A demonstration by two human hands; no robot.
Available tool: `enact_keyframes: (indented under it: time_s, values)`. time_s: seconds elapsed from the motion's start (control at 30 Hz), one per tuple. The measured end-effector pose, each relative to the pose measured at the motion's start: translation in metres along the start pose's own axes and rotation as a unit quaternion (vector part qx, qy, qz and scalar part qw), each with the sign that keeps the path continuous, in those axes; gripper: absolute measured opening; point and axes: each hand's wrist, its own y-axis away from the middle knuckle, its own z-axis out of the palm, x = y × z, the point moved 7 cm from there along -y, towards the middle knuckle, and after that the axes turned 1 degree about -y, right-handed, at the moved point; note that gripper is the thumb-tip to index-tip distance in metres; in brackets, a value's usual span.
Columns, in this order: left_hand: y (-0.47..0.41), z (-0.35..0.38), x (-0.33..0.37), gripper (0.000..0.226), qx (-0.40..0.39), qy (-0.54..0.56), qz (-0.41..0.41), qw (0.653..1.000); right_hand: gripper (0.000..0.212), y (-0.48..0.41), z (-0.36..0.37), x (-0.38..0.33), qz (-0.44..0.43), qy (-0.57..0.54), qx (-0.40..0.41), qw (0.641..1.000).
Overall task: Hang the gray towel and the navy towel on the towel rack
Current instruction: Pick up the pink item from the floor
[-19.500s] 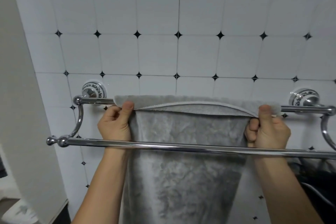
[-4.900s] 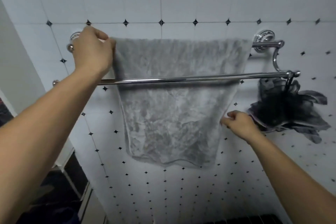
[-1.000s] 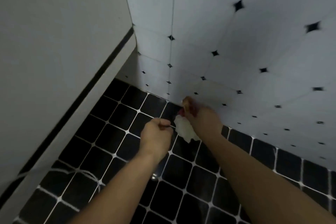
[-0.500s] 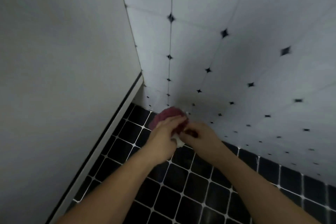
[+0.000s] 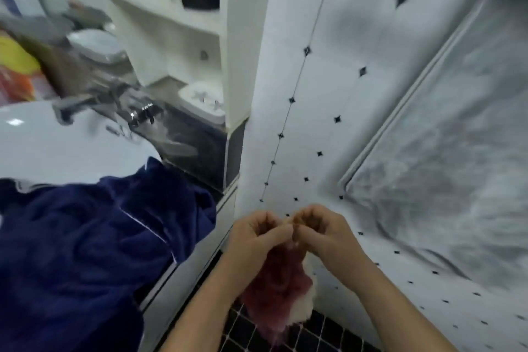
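Observation:
The gray towel hangs against the tiled wall on the right; the rack itself is out of view. The navy towel lies crumpled over the sink's front edge at lower left. My left hand and my right hand meet at the lower middle, both pinching the top of a small dark-red and white cloth that dangles below them. Neither hand touches either towel.
A white sink with a chrome tap is at left, a white soap dish and shelf unit behind it. The white tiled wall fills the middle. Black floor tiles show at the bottom.
The view has swung up from the floor corner to the sink and hanging gray towel. Both hands have lifted the dark-red and white cloth off the floor.

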Motion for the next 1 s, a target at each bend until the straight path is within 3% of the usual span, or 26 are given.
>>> enact_keyframes:
  time_s: [0.17,0.3,0.37,0.43,0.53,0.63,0.8,0.9,1.0]
  values:
    - [-0.011,0.011,0.164,0.023,-0.008,0.050,0.047,0.998,0.007,-0.004,-0.032,-0.155,-0.091,-0.009,0.092,0.992]
    - [-0.032,0.014,0.248,0.025,-0.002,0.090,0.087,0.992,0.008,-0.023,-0.055,-0.236,-0.145,-0.047,0.124,0.981]
    - [-0.043,0.013,0.278,0.016,0.010,0.097,0.096,0.991,0.011,-0.033,-0.065,-0.263,-0.155,-0.056,0.148,0.975]
    - [-0.055,0.008,0.301,0.006,0.037,0.115,0.091,0.989,0.015,-0.044,-0.075,-0.276,-0.149,-0.047,0.182,0.971]
    - [-0.069,0.001,0.334,0.010,0.074,0.108,0.105,0.986,0.012,-0.052,-0.086,-0.279,-0.147,-0.022,0.219,0.964]
    - [-0.079,0.007,0.360,0.008,0.051,0.052,0.147,0.987,0.010,-0.057,-0.095,-0.271,-0.157,-0.011,0.234,0.959]
    - [-0.084,0.027,0.377,0.021,-0.042,-0.038,0.161,0.985,0.016,-0.059,-0.101,-0.284,-0.203,-0.015,0.200,0.958]
    - [-0.088,0.030,0.376,0.022,-0.046,-0.056,0.157,0.985,0.021,-0.055,-0.094,-0.288,-0.227,-0.040,0.161,0.960]
    - [-0.092,0.031,0.355,0.028,-0.034,-0.054,0.133,0.989,0.028,-0.054,-0.089,-0.277,-0.227,0.009,0.160,0.961]
